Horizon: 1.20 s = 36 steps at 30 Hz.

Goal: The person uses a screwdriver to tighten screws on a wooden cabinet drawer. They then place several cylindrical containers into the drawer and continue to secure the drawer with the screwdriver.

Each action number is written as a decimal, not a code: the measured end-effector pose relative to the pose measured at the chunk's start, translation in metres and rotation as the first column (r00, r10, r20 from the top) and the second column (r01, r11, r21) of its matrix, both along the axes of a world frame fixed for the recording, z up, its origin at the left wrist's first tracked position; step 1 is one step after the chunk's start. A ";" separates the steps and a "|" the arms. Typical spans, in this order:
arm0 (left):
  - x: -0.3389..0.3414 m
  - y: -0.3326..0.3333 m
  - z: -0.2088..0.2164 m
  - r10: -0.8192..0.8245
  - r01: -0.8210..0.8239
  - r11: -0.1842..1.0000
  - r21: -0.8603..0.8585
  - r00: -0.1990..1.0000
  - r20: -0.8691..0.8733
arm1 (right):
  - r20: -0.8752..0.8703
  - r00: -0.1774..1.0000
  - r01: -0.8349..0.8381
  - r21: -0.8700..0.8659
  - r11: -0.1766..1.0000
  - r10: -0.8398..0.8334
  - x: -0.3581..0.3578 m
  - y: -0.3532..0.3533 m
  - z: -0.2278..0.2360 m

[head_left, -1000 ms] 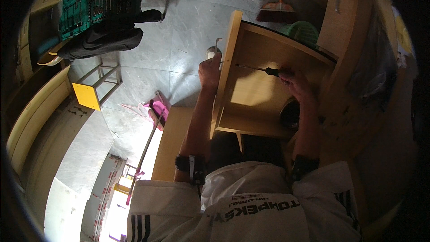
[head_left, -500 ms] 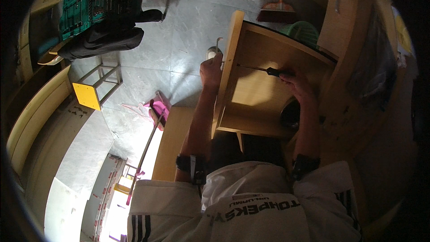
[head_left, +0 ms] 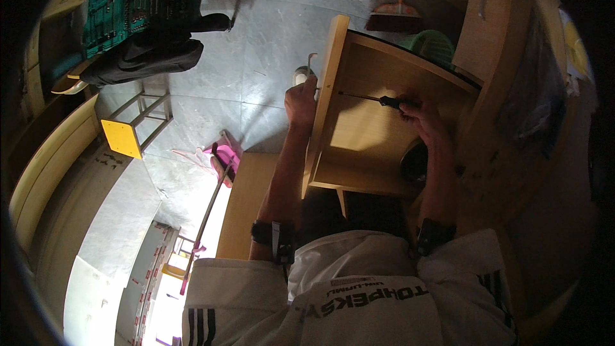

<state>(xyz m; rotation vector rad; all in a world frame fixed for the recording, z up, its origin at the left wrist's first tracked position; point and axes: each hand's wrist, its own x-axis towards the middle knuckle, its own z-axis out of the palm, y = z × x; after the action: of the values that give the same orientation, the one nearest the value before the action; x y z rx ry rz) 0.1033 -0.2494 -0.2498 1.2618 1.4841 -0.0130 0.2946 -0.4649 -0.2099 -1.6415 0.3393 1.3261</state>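
A pale wooden drawer (head_left: pixel 365 178), pulled out, lies in front of me. Against the outside of its front board (head_left: pixel 327 99), my left hand (head_left: pixel 300 104) is closed around a curved metal drawer handle (head_left: pixel 312 61), most of it hidden by the fingers. Inside the drawer, my right hand (head_left: pixel 420 116) grips the dark handle of a screwdriver (head_left: pixel 388 102). Its thin shaft points left, and the tip meets or nearly meets the inner face of the front board. Just beyond my left hand is a whitish round object (head_left: pixel 300 75), partly covered.
A dark round object (head_left: pixel 415 161) sits by the drawer's right side. Behind the drawer are a green basket (head_left: pixel 430 46) and a broom (head_left: pixel 394 18). To the left stand a yellow-topped stool (head_left: pixel 122 139), a pink dustpan (head_left: pixel 227 156) and a green tool case (head_left: pixel 144 0).
My right hand has shifted very slightly and its grip on the screwdriver handle has turned a little. My left hand stays at the drawer front.
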 end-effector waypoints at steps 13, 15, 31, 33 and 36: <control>0.002 0.005 0.009 -0.061 0.059 0.998 -0.031 0.996 -0.072 | 0.060 0.998 -0.036 0.073 0.997 0.032 -0.001 0.004 0.008; 0.000 0.004 0.008 -0.063 0.061 0.997 -0.044 0.996 -0.055 | 0.028 0.996 -0.082 0.013 0.997 0.082 0.003 0.003 0.012; -0.029 -0.017 0.016 0.049 -0.062 0.991 0.118 0.993 0.111 | 0.033 0.994 0.094 0.183 0.979 -0.101 0.001 0.005 0.014; -0.031 -0.019 0.032 0.041 -0.049 0.998 0.043 0.985 0.170 | -0.003 0.943 0.328 0.150 0.932 -0.332 -0.010 0.004 0.012; -0.031 -0.019 0.043 0.088 -0.062 0.993 -0.105 0.961 0.261 | -0.068 0.840 0.543 0.139 0.828 -0.539 -0.021 0.000 -0.001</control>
<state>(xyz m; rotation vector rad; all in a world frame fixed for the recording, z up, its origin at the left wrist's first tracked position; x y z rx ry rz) 0.0723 -0.2684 -0.2067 1.0832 1.2825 0.1300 0.2733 -0.4645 -0.2111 -1.2663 0.6509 0.9112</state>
